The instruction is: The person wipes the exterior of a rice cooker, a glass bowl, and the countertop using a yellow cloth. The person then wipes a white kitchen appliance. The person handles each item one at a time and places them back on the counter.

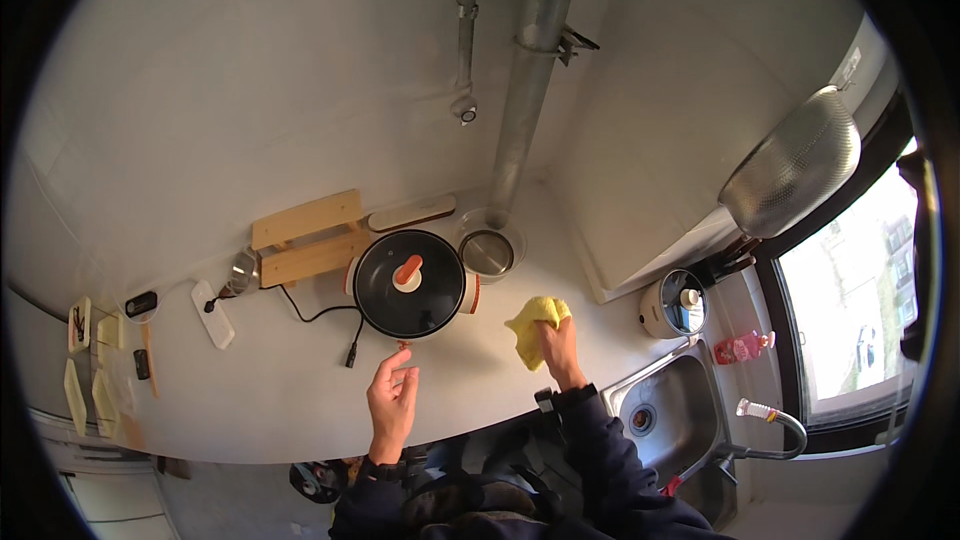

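Note:
In my right hand (559, 345) is a bunched yellow cloth (531, 337), held above the white countertop (480, 390) to the right of the electric pot. My left hand (392, 394) hangs just in front of the electric pot (471, 294), with thumb and fingers apart and nothing in it. A glass lid (439, 296) with an orange-and-white knob (407, 272) covers the pot. Beside the pot, at its left, a black power cord (319, 313) lies on the counter, its plug end near my left hand. Behind on the right sits a clear round container (486, 253).
To the right are a stainless steel sink (675, 397) with a faucet (787, 435), a small cooker (675, 305) and a pink bottle (739, 349). A perforated metal colander (799, 165) hangs by the window. At left stand a wooden rack (311, 240) and a white power strip (213, 315).

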The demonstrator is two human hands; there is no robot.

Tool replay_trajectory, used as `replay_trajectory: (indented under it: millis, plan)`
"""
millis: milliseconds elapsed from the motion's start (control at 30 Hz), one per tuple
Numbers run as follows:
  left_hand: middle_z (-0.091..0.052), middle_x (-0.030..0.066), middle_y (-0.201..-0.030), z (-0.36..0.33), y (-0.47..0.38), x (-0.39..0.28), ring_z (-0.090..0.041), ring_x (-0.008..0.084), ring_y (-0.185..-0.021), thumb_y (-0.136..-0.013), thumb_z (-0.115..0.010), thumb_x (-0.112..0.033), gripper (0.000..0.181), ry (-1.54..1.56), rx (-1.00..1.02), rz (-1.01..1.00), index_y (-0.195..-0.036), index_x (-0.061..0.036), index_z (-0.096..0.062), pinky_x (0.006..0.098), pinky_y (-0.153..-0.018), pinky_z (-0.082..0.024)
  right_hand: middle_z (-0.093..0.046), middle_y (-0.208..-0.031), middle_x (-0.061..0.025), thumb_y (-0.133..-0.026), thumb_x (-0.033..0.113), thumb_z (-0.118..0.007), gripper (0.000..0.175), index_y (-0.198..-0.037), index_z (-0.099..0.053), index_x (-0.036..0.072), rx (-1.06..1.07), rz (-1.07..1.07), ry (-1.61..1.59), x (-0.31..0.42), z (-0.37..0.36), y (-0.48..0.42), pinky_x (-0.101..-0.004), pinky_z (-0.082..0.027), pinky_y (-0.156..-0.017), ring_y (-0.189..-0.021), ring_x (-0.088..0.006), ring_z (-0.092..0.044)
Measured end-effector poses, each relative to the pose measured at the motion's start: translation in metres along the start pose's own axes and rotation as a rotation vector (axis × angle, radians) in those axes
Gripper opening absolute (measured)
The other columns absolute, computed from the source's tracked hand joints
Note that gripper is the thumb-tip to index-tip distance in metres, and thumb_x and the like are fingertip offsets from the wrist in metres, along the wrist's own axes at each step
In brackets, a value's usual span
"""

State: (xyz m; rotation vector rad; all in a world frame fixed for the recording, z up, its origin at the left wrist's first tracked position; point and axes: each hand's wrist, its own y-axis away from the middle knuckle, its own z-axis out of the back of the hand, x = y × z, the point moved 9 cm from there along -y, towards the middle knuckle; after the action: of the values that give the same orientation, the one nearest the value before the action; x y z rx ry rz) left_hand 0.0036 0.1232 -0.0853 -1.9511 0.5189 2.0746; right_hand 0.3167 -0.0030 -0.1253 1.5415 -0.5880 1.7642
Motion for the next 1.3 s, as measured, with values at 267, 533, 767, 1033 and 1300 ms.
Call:
replay_trajectory:
  millis: [267,533,767,1033,1300]
  plan:
    - [-0.066,0.0152,-0.12,-0.06,-0.019,0.016,-0.068,0.0178,-0.097,-0.098,-0.058,-0.002,0.029,0.202,0.077,0.036,-0.126,0.0035,-0.056,0.0313,-0.089,-0.056,-0.068,-0.091,-0.0079,-0.089,0.018,-0.061,0.024,-0.103,-0.065,-0.002,-0.084,-0.104,0.022,-0.037,0.003,-0.062,-0.033,-0.051,-0.074,-0.082,-0.0183,-0.063]
    - [-0.063,0.0129,-0.126,-0.177,-0.062,0.109,-0.067,0.0207,-0.1,-0.099,-0.06,-0.021,0.044,0.398,0.265,0.529,-0.138,-0.0015,-0.049,0.0312,-0.085,-0.054,-0.07,-0.088,-0.0138,-0.089,0.027,-0.062,0.032,-0.102,-0.067,-0.001,-0.186,-0.211,0.226,-0.07,0.032,-0.055,-0.0376,-0.051,-0.074,-0.082,-0.0238,-0.067]
    - [-0.025,0.0129,-0.161,-0.242,-0.116,0.136,-0.027,0.0347,-0.148,-0.094,-0.07,-0.038,0.088,0.76,0.243,0.649,-0.152,-0.006,-0.013,0.0554,-0.117,-0.025,-0.069,-0.084,-0.0172,-0.093,0.031,-0.061,0.035,-0.099,-0.066,-0.003,-0.224,-0.165,0.124,-0.095,0.053,-0.041,-0.0396,-0.05,-0.072,-0.077,-0.0285,-0.065]
    - [-0.046,0.0062,-0.135,-0.243,-0.146,0.167,-0.039,0.0261,-0.135,-0.089,-0.073,-0.043,0.064,0.901,0.032,0.634,-0.136,-0.0179,-0.039,0.0486,-0.115,-0.028,-0.069,-0.092,-0.0131,-0.094,0.025,-0.06,0.031,-0.105,-0.065,-0.002,-0.221,-0.19,0.081,-0.107,0.076,-0.03,-0.0373,-0.051,-0.077,-0.085,-0.024,-0.065]
    - [-0.052,0.0124,-0.133,-0.243,-0.152,0.159,-0.048,0.0256,-0.132,-0.087,-0.07,-0.034,0.058,0.874,0.003,0.583,-0.133,-0.0108,-0.044,0.0434,-0.116,-0.029,-0.068,-0.088,-0.0167,-0.094,0.026,-0.059,0.029,-0.101,-0.064,-0.002,-0.253,-0.194,0.079,-0.097,0.098,-0.014,-0.0401,-0.05,-0.075,-0.082,-0.0293,-0.065]
